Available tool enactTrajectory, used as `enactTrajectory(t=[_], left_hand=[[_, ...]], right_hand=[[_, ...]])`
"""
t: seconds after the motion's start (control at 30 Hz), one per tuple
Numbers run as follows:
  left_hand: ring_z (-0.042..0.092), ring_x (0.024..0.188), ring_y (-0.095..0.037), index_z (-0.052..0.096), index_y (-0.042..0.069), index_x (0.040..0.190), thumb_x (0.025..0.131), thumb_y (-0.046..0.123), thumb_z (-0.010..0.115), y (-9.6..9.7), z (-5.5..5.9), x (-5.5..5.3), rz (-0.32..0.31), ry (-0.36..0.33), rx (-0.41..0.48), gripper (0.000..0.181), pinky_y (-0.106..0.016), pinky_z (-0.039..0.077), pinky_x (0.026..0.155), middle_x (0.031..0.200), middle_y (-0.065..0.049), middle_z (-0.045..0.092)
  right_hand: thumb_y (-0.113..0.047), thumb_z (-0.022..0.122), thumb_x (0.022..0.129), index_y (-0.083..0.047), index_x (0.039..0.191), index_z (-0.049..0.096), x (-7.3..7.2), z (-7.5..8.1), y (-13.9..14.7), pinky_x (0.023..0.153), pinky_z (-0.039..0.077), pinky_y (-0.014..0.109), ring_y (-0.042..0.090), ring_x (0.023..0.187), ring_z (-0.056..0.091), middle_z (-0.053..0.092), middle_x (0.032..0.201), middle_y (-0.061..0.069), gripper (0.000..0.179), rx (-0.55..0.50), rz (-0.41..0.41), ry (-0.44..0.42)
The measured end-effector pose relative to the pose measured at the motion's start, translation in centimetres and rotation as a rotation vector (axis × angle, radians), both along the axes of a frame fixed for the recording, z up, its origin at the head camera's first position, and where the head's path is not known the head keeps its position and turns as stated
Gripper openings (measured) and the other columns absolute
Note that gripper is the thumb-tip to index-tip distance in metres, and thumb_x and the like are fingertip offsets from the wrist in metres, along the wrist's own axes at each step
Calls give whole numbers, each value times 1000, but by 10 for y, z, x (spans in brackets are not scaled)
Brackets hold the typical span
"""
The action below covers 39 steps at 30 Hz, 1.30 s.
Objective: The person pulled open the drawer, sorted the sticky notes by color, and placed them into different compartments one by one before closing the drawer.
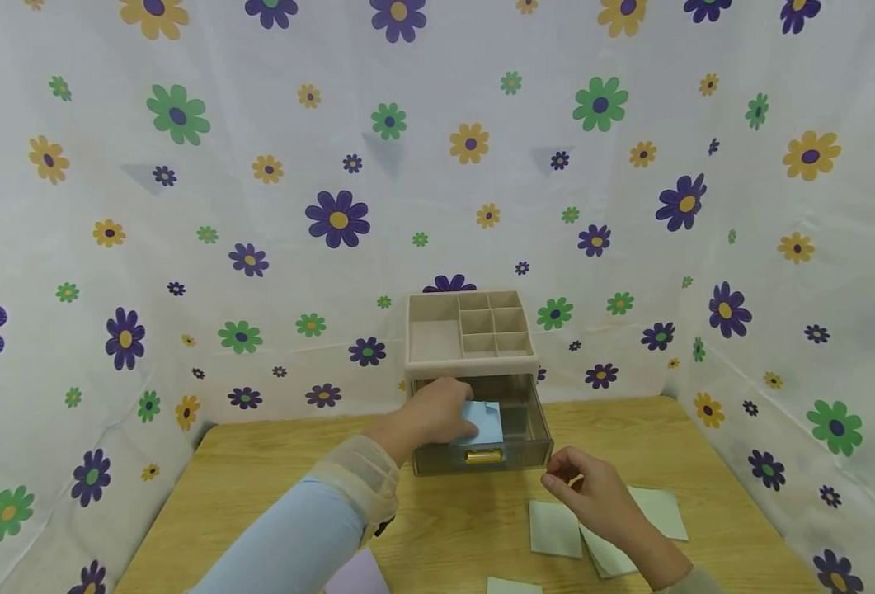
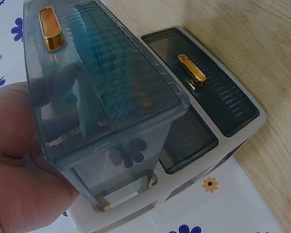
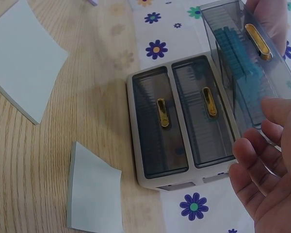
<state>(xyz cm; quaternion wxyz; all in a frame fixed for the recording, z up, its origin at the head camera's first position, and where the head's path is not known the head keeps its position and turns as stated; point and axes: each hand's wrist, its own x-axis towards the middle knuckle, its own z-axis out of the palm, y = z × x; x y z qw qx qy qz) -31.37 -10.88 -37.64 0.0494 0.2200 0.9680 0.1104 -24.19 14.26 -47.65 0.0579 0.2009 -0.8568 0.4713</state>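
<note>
A blue pad of sticky notes (image 1: pixel 486 421) lies in the pulled-out top drawer (image 1: pixel 430 462) of a small desk organizer (image 1: pixel 474 365). My left hand (image 1: pixel 437 412) reaches into the drawer from the left, its thumb and fingers around the pad's left edge; the fingertips are partly hidden. Through the smoky clear drawer wall the blue pad (image 3: pixel 237 60) shows in the right wrist view. Just off the drawer's front right corner is my right hand (image 1: pixel 591 495), fingers loosely bent and holding nothing. The drawer has a gold handle (image 1: pixel 483 455).
Several pale green note pads (image 1: pixel 556 528) lie on the wooden table (image 1: pixel 259 487) around my right forearm. A purple pad (image 1: pixel 359 575) is at the near edge. Two closed drawers (image 3: pixel 162 121) sit below the open one. Flowered cloth (image 1: pixel 259 206) surrounds the table.
</note>
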Motion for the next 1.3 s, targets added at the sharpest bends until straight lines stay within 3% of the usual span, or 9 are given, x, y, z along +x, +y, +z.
enactTrajectory(t=[0.73, 1.3], left_hand=[[59, 111, -25, 65, 4, 121, 83, 29, 77, 2, 8, 9, -29, -6, -37, 47, -36, 47, 94, 122, -8, 63], [59, 112, -23, 67, 5, 120, 86, 23, 74, 1, 3, 6, -33, -16, -26, 39, -35, 47, 94, 123, -6, 64]], right_hand=[[-24, 67, 91, -14, 92, 61, 0, -1, 0, 62, 51, 25, 10, 75, 58, 62, 81, -6, 11, 10, -4, 22], [-27, 67, 92, -15, 91, 61, -2, -1, 2, 61, 51, 25, 10, 75, 58, 61, 81, -6, 13, 12, 8, 20]])
